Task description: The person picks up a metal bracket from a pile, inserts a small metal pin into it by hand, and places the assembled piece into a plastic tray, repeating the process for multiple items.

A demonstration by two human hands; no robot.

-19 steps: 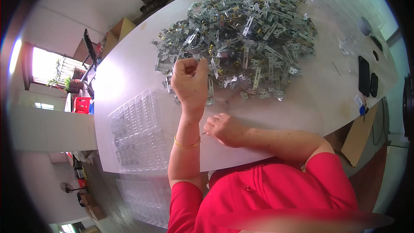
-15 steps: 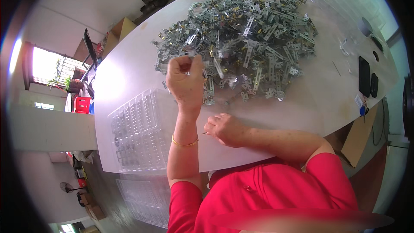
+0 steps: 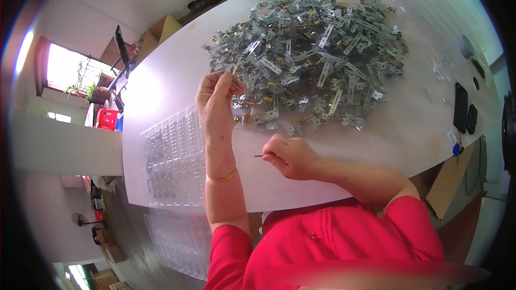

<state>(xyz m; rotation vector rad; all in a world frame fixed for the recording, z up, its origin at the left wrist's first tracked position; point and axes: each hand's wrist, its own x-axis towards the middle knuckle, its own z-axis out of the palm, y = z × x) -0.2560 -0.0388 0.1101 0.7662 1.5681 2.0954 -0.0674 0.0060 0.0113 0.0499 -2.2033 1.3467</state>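
Observation:
A large heap of small metal brackets (image 3: 325, 72), silvery with some brass-coloured pieces, lies on the white table. At the heap's left edge, my left hand (image 3: 217, 102) is closed in a pinch on a small metal part (image 3: 237, 87), mostly hidden by the fingers. My right hand (image 3: 293, 157) is closed around a thin dark rod (image 3: 258, 156) in front of the heap, and the rod's tip sticks out to the left. Left of my left forearm sits a clear plastic tray (image 3: 174, 156) with rows of compartments; metal parts show in its left side.
More clear trays (image 3: 180, 241) stand below the table's near left edge. Clear plastic sheets (image 3: 424, 5) lie at the far right. A black phone (image 3: 460, 107), a smaller black object (image 3: 472, 119) and keys with a blue tag (image 3: 457, 149) rest by the right edge.
My left hand has drawn back from over the heap to its left edge, its fingers pinched. My right hand has shifted slightly right and turned, still gripping the rod. The view has swung a little.

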